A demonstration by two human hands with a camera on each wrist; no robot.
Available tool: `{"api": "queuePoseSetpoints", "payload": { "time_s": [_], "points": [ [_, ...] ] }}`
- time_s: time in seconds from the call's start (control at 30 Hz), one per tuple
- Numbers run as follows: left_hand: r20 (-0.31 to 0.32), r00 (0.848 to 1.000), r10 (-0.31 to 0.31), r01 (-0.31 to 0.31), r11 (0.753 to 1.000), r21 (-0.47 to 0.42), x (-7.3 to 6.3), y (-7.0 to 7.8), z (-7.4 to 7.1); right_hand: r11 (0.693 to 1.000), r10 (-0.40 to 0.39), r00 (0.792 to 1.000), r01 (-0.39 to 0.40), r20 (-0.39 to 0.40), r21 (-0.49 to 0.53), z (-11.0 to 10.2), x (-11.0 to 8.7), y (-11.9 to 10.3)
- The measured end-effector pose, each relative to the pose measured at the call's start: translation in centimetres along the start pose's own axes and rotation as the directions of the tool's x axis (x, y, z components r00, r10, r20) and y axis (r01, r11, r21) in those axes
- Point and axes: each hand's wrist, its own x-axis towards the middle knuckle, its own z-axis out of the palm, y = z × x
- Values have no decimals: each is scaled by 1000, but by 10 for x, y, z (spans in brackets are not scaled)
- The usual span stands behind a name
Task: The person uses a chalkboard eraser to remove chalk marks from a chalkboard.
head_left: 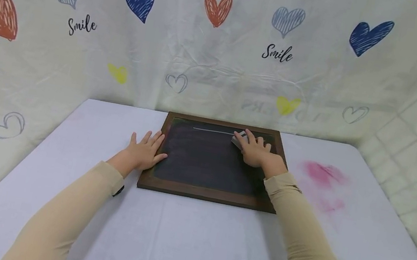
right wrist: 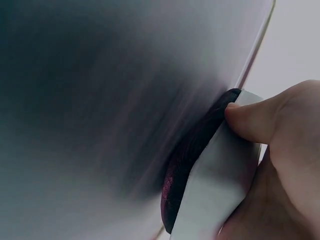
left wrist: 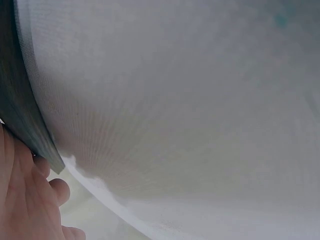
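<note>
Wiping of the blackboard (head_left: 203, 161), judged well advanced: on the worktop (head_left: 197, 239), the board's middle bore no drawn line, while a white line (head_left: 212, 130) near the far edge was left. The right hand (head_left: 256, 151) pinched the eraser (head_left: 234, 142) at this line; the left hand (head_left: 142, 153), fingers spread, touched the frame's left side. Only the right wrist view showed the eraser's dark, pink-tinged pad (right wrist: 172, 185); only the head view showed the line.
</note>
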Motion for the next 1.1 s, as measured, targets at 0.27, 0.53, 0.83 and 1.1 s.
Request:
{"api": "queuePoseSetpoints", "payload": {
  "time_s": [0.27, 0.53, 0.83, 1.1],
  "points": [
    [1, 1000, 1, -1, 1000, 0, 3, 1, 3, 1000, -14, 999, 15, 31, -15, 6, 27, -54],
    [-5, 1000, -7, 7, 1000, 18, 2, 0, 2, 985, -141, 988, 146, 66, -95, 12, 37, -117],
    [-3, 1000, -14, 14, 1000, 24, 4, -1, 4, 934, -287, 954, 298, 81, -198, 18, 30, -155],
    [-5, 1000, -4, 4, 1000, 2, -4, 3, -2, 950, -260, 964, 266, 55, -166, 14, 25, -139]
  ]
}}
